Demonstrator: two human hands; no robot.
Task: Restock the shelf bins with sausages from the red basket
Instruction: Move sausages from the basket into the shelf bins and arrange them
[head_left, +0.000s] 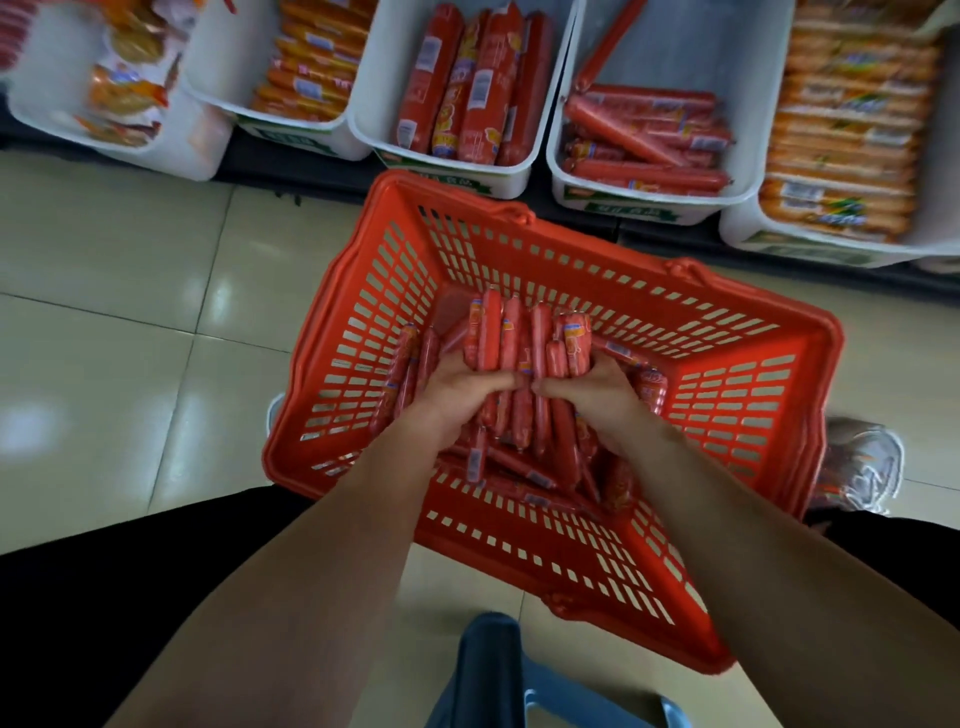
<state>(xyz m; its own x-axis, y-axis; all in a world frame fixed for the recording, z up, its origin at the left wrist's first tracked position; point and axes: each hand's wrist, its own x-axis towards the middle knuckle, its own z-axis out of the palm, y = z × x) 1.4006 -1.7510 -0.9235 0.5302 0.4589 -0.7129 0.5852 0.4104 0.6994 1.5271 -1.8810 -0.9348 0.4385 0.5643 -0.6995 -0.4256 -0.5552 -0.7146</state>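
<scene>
The left hand (460, 397) and right hand (597, 402) together clasp 1 bundle of sausages (524, 338), with the red basket (400, 189) beneath them and the shelf bins (675, 52) beyond.

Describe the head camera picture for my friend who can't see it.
A left hand and right hand grip a bundle of red sausages inside a red basket. White shelf bins holding more sausages stand beyond it.

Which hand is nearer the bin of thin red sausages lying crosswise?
Right. The right hand is over the red basket, roughly in line with that bin; the left hand is beside it, further left. Both grip one bundle of sausages.
</scene>
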